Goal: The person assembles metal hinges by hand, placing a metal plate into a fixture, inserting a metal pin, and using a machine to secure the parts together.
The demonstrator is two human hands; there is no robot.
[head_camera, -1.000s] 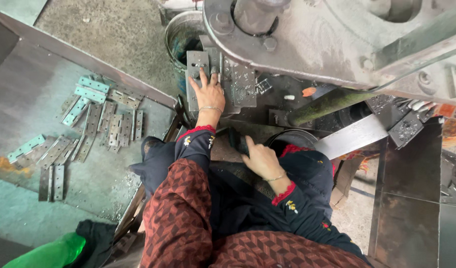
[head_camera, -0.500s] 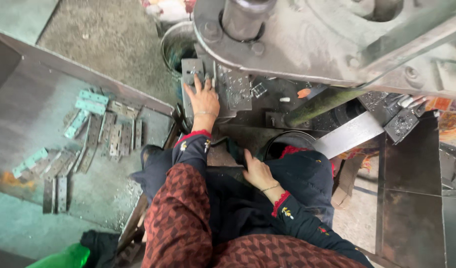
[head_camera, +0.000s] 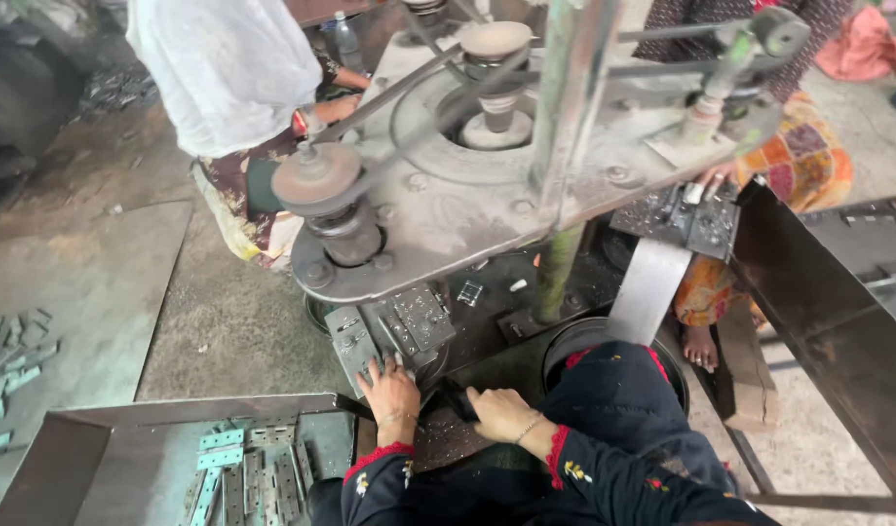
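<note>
- Showing a seated person at a belt-driven press (head_camera: 487,185), seen from above; both of the person's hands lie at lower centre of the frame.
- Left hand (head_camera: 390,392): fingers spread flat, palm down, fingertips touching the near edge of a grey perforated metal plate (head_camera: 353,338) on the machine bed; it grips nothing.
- Right hand (head_camera: 501,412): curled loosely just right of the left hand, resting against a dark part of the machine bed; whether it holds anything cannot be told.
- Second perforated plate (head_camera: 420,317): lies tilted just right of the first, under the rim of the press.
- Metal tray (head_camera: 87,443): lower left of the frame, holding a loose pile of hinges (head_camera: 243,468), some pale green, some bare grey, near the left hand's sleeve.
- More hinges (head_camera: 9,360) lie scattered on the floor at the left edge.
- Another person in a white garment (head_camera: 228,63) sits at upper left, behind the press.
- A third person in patterned orange cloth (head_camera: 799,166) sits at upper right, one hand on plates (head_camera: 686,219) there.
</note>
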